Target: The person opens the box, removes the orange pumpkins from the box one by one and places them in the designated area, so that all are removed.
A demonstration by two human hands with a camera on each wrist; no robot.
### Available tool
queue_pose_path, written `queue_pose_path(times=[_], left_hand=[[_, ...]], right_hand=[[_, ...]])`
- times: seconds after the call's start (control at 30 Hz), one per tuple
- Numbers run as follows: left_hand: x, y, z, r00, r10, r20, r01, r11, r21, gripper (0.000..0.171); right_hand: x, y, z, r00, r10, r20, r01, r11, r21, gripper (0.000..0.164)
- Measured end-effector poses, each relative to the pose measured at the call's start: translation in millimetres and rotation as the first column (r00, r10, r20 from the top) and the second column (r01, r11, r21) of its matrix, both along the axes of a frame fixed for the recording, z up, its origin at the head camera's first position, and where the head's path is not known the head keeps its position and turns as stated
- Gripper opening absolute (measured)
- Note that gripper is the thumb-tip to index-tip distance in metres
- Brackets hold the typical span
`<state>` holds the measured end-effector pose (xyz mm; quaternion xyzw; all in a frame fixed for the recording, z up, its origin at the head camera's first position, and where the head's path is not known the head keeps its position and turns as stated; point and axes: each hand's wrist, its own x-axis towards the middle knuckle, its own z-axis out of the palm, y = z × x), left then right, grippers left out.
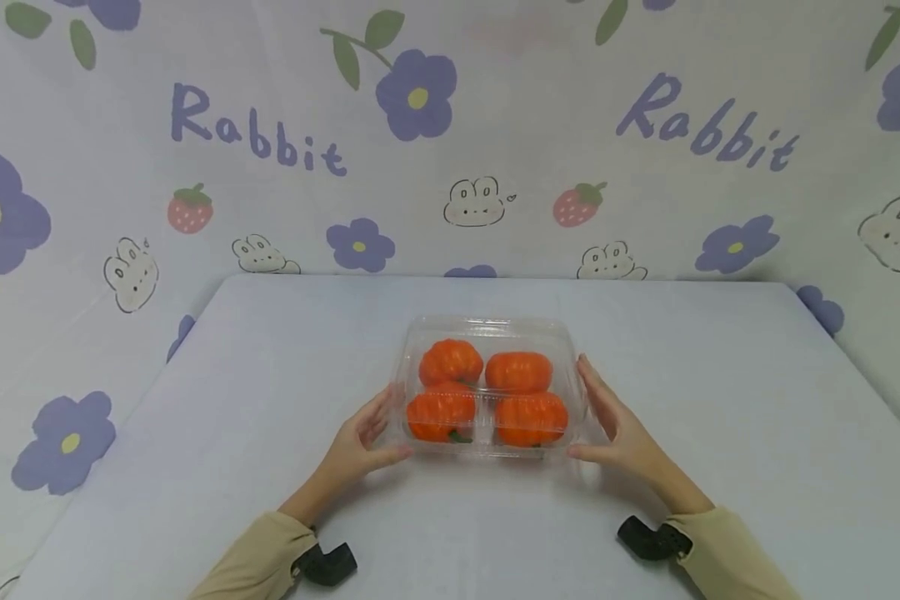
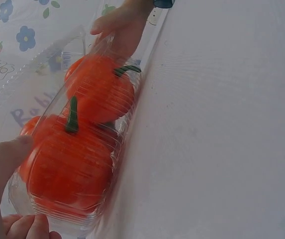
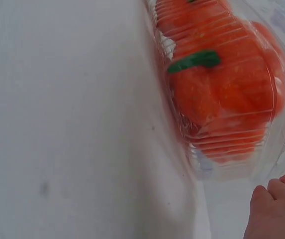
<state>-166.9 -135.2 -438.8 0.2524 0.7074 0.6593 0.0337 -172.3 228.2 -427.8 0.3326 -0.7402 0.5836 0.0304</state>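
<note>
A clear plastic clamshell box point(image 1: 487, 327) sits on the white table in front of me, with several small orange pumpkins point(image 1: 521, 372) inside. Green stems show through its ribbed wall in both wrist views. My left hand point(image 1: 358, 443) holds the left side, thumb at the front corner and fingers along the side. On the opposite side, my right hand point(image 1: 624, 440) grips the box the same way, its thumb near the front right corner. In the left wrist view a serrated lid edge point(image 2: 33, 63) stands beyond the pumpkins; whether the lid is fastened I cannot tell.
The white tabletop point(image 1: 720, 375) stretches to both sides of the box. Behind it hangs a cloth point(image 1: 517, 100) printed with purple flowers, strawberries, rabbits and lettering. Black wrist devices point(image 1: 328, 565) sit at the ends of the beige sleeves point(image 1: 731, 554).
</note>
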Motion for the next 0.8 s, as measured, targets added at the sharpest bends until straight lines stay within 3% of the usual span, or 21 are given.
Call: queue_pose_path(times=[0.2,0.53,0.8], left_hand=[[-2.3,1,-2.8,0.997,-0.041,-0.068,0.043,0.999,0.031,0.079],[-6.0,0,-2.3,0.995,-0.081,-0.061,0.084,0.995,0.052,0.080],[-5.0,-1,-6.5,0.994,-0.068,-0.081,0.072,0.997,0.040,0.079]], right_hand=[[-1.8,4,6.1,0.996,-0.064,0.055,0.061,0.997,0.047,0.103],[-13.4,5,12.0,0.991,-0.128,0.047,0.123,0.988,0.092,0.094],[-26.2,5,19.0,0.997,-0.067,0.027,0.067,0.998,0.000,0.086]])
